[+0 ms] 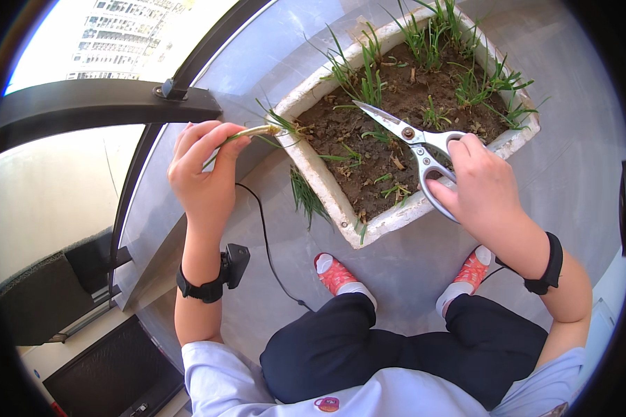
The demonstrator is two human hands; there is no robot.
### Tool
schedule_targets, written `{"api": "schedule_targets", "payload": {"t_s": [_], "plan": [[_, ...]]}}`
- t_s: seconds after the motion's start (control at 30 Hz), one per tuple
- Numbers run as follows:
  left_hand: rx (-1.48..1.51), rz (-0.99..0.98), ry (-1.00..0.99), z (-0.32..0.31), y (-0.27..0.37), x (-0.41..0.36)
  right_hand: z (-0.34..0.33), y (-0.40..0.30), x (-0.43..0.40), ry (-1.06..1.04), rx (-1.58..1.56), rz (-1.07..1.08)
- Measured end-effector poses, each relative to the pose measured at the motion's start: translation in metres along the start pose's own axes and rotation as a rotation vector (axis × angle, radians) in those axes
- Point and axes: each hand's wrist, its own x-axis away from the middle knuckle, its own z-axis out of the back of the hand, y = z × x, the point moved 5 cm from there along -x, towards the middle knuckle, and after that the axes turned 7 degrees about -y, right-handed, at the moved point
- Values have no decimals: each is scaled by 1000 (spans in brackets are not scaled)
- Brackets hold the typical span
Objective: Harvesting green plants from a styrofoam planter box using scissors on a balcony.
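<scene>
Between the thumb and fingers of my left hand [203, 161] is a thin green and whitish plant stalk [255, 130]. Its far end reaches the left rim of a white foam planter box [318, 190]. My right hand [482, 174] grips a pair of metal kitchen scissors [409, 136] by the handle loops. The scissor blades look closed together and point up and left over the brown soil [349, 182]. Green chive-like clumps [430, 44] grow along the far side. Shorter cut tufts [396, 193] stand nearer to me.
A bunch of green leaves [308, 198] lies by the planter's left outer wall. Dark metal railing bars [109, 101] with glass run along the left. A black cable [266, 245] crosses the grey floor [292, 307]. My feet in red sandals [336, 273] rest in front of the box.
</scene>
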Motion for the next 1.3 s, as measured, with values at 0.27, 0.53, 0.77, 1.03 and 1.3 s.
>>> {"api": "schedule_targets", "payload": {"t_s": [0.27,0.53,0.77,1.03,1.3], "plan": [[484,533,54,30,-31,140,17,3,9,-125,-228,-34],[1296,1341,402,-86,-83,275,7,-21,6,-299,-277,-18],[1384,1431,515,-187,-128,260,-6,-39,9,-294,-267,48],[1386,1500,408,-228,-145,238,-16,-41,17,-362,-280,36],[1331,1461,306,-241,-155,237,-25,-44,16,-389,-274,76]]}}
